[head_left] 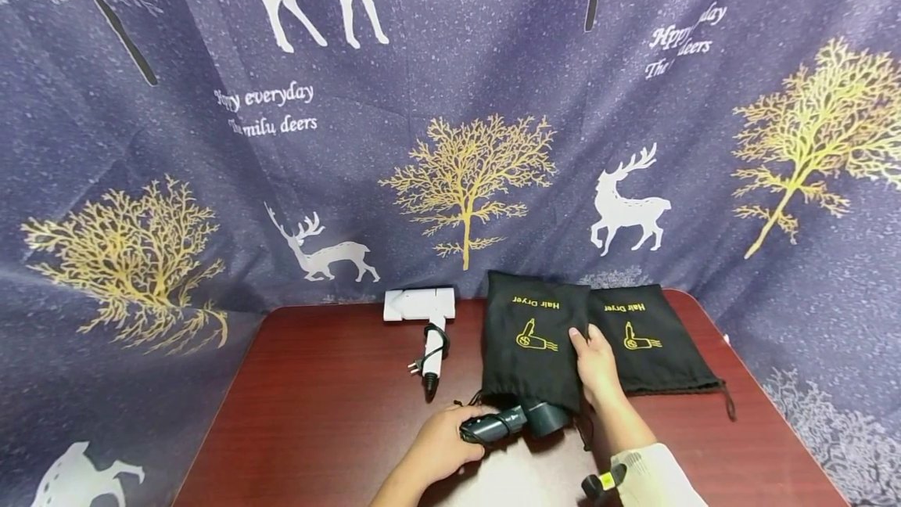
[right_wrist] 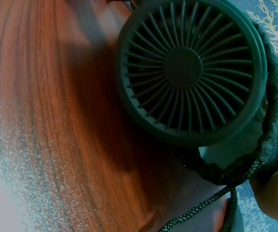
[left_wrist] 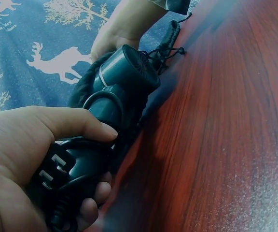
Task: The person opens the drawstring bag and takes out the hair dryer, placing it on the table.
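Observation:
My left hand (head_left: 448, 444) grips the cord-wrapped handle of a dark hair dryer (head_left: 545, 418). In the left wrist view the thumb and fingers curl round the handle (left_wrist: 88, 162), beside the two-pin plug (left_wrist: 53, 170). The dryer's barrel is partly inside the mouth of a black drawstring bag (head_left: 535, 358) printed "Hair Dryer"; its nozzle end is hidden. My right hand (head_left: 597, 358) holds the bag's right side, thumb on top, the other fingers hidden by the cloth. Close up in the right wrist view is the dryer's round slatted grille (right_wrist: 183, 67), with the bag's cord (right_wrist: 197, 210) hanging below.
A second black bag (head_left: 651, 343) lies flat at the back right, partly under the first. At the back of the red-brown table (head_left: 317, 397) lies a white hair dryer (head_left: 420, 305) with its cord wound round the handle. A deer-print cloth (head_left: 450, 84) hangs behind.

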Motion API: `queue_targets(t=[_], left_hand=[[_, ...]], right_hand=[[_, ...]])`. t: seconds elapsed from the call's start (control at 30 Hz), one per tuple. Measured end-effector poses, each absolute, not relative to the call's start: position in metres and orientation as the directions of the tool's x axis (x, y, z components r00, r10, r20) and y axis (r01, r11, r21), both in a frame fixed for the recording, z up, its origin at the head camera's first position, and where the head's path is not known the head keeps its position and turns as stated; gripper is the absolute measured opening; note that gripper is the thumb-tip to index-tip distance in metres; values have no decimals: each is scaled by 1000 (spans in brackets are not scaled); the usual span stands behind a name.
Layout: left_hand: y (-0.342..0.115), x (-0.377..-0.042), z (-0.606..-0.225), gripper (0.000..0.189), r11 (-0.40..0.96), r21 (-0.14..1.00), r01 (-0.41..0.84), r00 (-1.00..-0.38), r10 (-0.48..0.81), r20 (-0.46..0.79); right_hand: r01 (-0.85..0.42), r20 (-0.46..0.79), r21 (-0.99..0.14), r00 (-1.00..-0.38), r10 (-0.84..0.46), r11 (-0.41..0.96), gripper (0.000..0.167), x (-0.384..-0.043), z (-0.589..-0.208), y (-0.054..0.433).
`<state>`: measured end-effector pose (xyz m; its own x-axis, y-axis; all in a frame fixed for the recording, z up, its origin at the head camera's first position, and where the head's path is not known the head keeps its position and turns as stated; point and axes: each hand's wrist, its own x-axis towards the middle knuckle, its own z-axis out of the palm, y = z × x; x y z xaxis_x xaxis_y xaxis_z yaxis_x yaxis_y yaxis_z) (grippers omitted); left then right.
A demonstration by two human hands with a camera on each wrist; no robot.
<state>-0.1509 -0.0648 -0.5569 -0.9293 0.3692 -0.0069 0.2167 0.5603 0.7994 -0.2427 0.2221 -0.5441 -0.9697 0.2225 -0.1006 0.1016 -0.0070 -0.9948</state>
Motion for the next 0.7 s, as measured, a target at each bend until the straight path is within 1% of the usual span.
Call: queue_targets(t=[0.27,0.47,0.7], left_hand=[[-69,-151,-557,51,583,785,207,-927,374,-33],[-71,-150,-558,49,568,791,227,-916,401,-25],[-73,-152,-560,44,590,737,330,-895,444,45]], right_hand=[[97,-89,-995,-967,239,25,35,-246,-547,225],[87,-89,-996,-969,230,-18,35,-246,-549,226],[108,-115,-993,-964,238,-40,37,-248,-548,228]])
